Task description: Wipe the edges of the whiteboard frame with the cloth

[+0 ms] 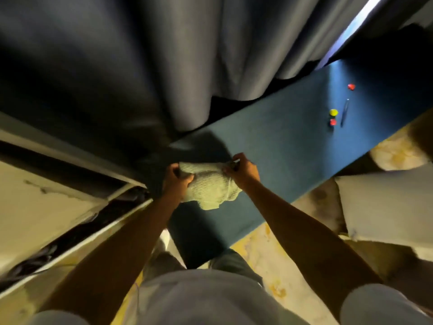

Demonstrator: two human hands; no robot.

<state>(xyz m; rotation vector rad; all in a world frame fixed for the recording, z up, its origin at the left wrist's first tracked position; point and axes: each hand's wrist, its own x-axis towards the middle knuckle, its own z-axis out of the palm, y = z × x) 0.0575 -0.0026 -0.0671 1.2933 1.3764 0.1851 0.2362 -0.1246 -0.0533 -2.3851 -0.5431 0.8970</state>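
A pale green knitted cloth [210, 186] hangs between both hands above a dark blue flat surface [281, 146]. My left hand [175, 181] grips the cloth's left end. My right hand [243, 172] pinches its upper right corner. The cloth is bunched and droops below the hands. A long panel with a pale frame edge [77, 235] and a dark channel runs diagonally at the left; I cannot tell whether it is the whiteboard.
Dark grey curtains [164, 55] hang over the far side of the blue surface. Two red pieces [351, 87], a yellow one [333, 112] and a thin pen-like stick [344, 112] lie at the far right. Pale cushions [384, 202] sit on the right; yellowish patterned floor below.
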